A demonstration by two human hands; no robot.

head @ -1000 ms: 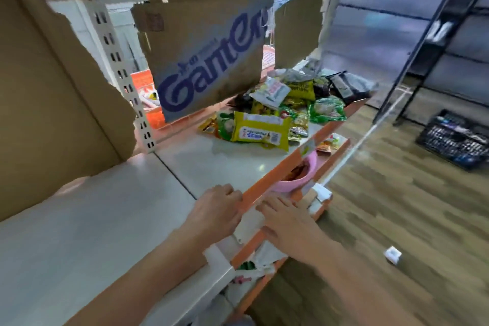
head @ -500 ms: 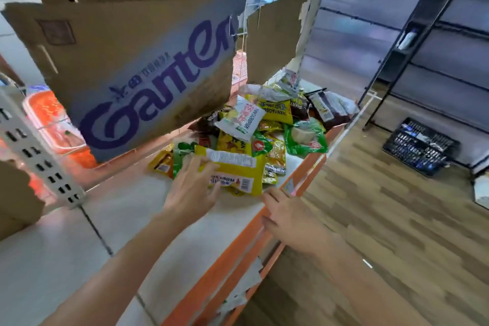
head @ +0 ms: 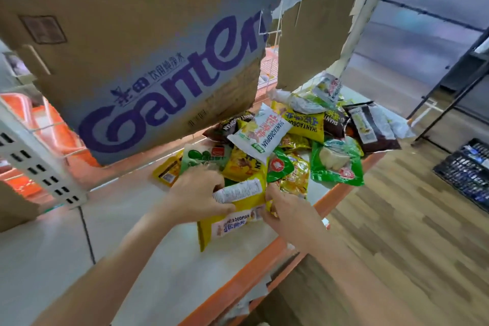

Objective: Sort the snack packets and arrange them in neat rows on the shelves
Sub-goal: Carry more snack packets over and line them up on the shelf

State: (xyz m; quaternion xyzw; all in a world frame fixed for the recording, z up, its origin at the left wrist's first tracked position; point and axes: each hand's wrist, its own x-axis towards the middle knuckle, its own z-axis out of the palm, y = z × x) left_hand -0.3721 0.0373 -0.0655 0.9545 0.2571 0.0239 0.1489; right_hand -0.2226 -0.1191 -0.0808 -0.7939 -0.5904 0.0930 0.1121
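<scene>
While we scan from the left edge, an orange plastic crate [head: 57, 127] shows behind the perforated white upright [head: 34, 164] of the shelving; what lies inside the crate we cannot tell. Next comes a brown cardboard panel [head: 148, 69] printed with large purple "Ganten" lettering, hanging tilted above the white shelf [head: 127, 233], and a second torn cardboard piece [head: 317, 40] hangs just beside it on the right. Below them the shelf bears a loose heap of snack packets [head: 288, 151] — nothing here is in rows, the packets overlap and lean on one another. At the near left of the heap our left hand [head: 197, 197] has its fingers curled round the upper part of a yellow packet [head: 232, 222], which lies on the shelf at the front of the heap with its lower end towards us. Our right hand [head: 287, 216] pinches the right edge of the same yellow packet, thumb and fingers closed on it, just inside the orange front lip [head: 341, 194] of the shelf. Further back a white packet [head: 260, 135] rests tilted on top of the pile, with a green packet [head: 336, 164] to its right lying flat near the lip, and a dark brown packet [head: 370, 127] at the far right end. Past the shelf, on the wooden floor [head: 397, 233], a black basket [head: 465, 172] holds dark items — too blurred for us to name.
</scene>
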